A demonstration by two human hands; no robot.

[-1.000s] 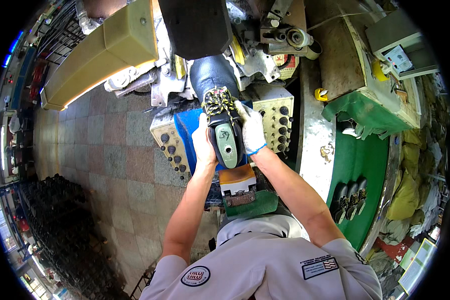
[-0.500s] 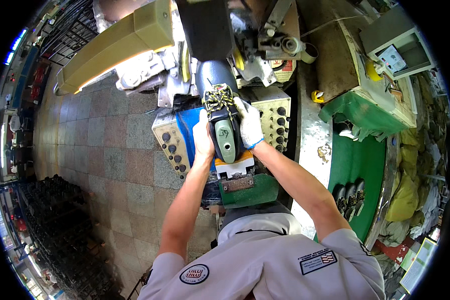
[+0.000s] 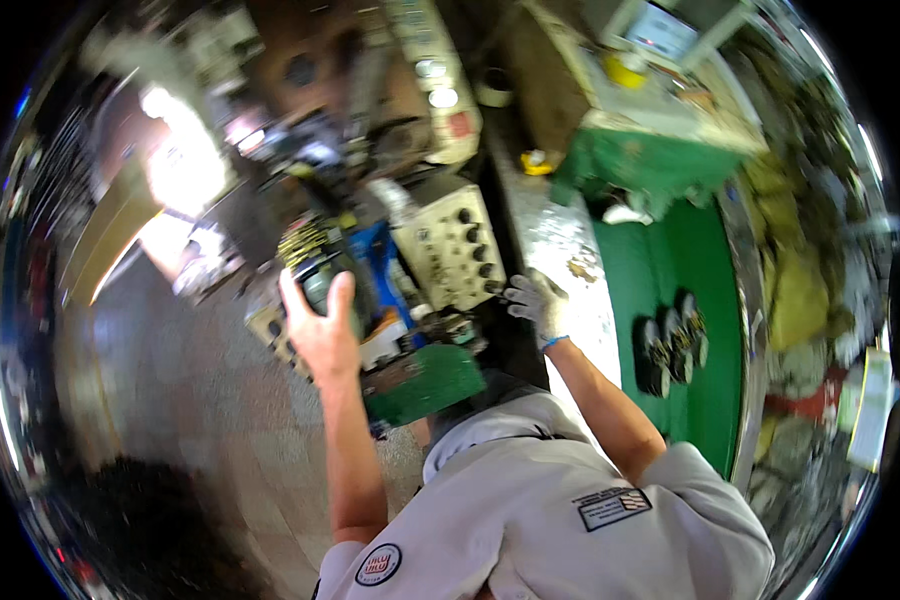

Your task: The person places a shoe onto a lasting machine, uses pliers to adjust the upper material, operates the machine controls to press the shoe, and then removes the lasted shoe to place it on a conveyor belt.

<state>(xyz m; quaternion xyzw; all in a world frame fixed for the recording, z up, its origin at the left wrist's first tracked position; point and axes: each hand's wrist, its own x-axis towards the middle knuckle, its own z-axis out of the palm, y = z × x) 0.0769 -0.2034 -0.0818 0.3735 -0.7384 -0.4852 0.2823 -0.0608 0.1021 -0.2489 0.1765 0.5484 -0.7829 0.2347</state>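
Since the earlier frame, the gloved right hand (image 3: pixel 540 304) has come off the dark shoe (image 3: pixel 318 282) and swung right, leaving only the left hand (image 3: pixel 327 338) at the work. The left hand appears to grip the shoe's heel end, thumb to one side and fingers to the other, although blur obscures the exact contact. The shoe lies left of the blue pad (image 3: pixel 378 262), near the machine. The right hand is spread and empty, near the control box (image 3: pixel 440 250). Three shoes (image 3: pixel 676 343) rest on the green tabletop (image 3: pixel 625 280).
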